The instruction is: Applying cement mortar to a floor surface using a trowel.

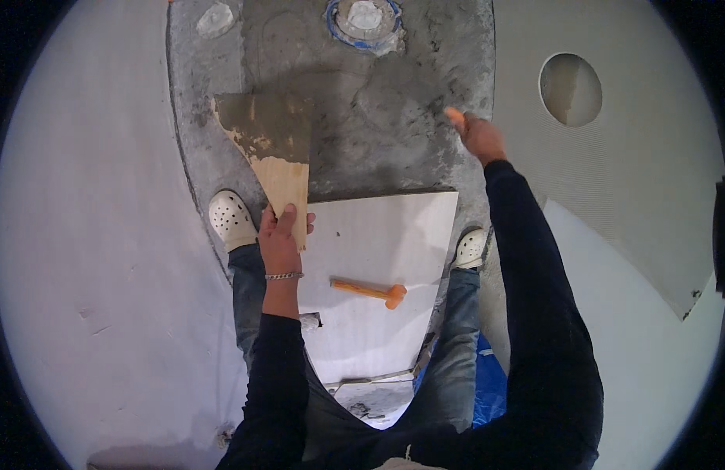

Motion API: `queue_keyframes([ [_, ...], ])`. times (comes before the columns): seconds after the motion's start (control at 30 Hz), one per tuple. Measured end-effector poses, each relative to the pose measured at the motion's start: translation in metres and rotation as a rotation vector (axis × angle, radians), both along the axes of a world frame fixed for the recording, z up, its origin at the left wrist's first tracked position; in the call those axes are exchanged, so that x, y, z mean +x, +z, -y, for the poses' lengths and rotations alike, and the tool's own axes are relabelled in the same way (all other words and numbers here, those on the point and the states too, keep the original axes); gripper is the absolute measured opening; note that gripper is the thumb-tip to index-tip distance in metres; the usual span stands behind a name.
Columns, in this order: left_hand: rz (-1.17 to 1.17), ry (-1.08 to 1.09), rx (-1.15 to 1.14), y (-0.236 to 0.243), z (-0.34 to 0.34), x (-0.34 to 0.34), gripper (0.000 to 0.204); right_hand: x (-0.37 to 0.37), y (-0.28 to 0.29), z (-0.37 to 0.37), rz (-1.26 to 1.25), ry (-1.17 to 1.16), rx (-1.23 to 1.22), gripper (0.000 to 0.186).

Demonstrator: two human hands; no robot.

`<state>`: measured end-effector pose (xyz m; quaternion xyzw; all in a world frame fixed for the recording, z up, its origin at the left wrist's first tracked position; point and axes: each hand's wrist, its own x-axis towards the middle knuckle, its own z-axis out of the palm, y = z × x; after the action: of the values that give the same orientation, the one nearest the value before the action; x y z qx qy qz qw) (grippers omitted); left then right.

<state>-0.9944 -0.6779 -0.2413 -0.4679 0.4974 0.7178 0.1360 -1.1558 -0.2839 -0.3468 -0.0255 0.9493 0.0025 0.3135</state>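
Note:
My left hand (282, 223) grips the narrow near end of a tapered wooden board (278, 176). Grey mortar coats the board's wide far half, which is over the left side of the mortar bed (362, 117). Off to the right, my right hand (484, 139) is closed on an orange handle (455, 117) at the bed's right edge; the rest of that tool cannot be made out. A pale tile (378, 235) lies between my legs, its far edge against the mortar. On this tile rests a mallet (370, 291) with an orange head and a wooden handle.
Wet mortar surrounds a round drain opening with a blue ring (365, 19) at the far end. Pale surfaces flank both sides. At right stands a grey panel (613, 180) with a round hole. A blue sheet (490, 384) lies behind my right leg. White clogs (232, 218) straddle the tile.

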Motion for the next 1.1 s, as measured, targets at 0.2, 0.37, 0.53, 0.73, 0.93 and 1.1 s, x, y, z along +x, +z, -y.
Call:
queue_keyframes([
  [0.2,0.018,0.056,0.018,-0.003,-0.014,-0.005,0.026,0.016,-0.03,0.023,-0.003,-0.583,-0.253,0.061],
  [0.37,0.016,0.057,-0.019,0.011,-0.003,-0.002,0.027,0.041,0.022,0.056,0.327,-1.248,-0.693,0.072],
  [0.53,0.013,0.05,-0.037,0.01,-0.018,-0.008,0.031,-0.039,0.004,0.018,0.263,-1.054,-0.66,0.072],
  [0.73,0.042,0.068,-0.029,0.015,-0.009,-0.005,0.03,0.017,0.002,0.051,0.52,-0.906,-0.612,0.075],
  [0.93,0.019,0.034,-0.029,0.013,-0.001,0.0,0.028,0.013,0.02,0.029,0.086,-0.117,-0.036,0.056],
  [1.1,0.049,0.044,-0.001,0.015,0.0,-0.003,0.027,-0.047,0.031,-0.015,-0.072,-0.076,0.167,0.051],
])
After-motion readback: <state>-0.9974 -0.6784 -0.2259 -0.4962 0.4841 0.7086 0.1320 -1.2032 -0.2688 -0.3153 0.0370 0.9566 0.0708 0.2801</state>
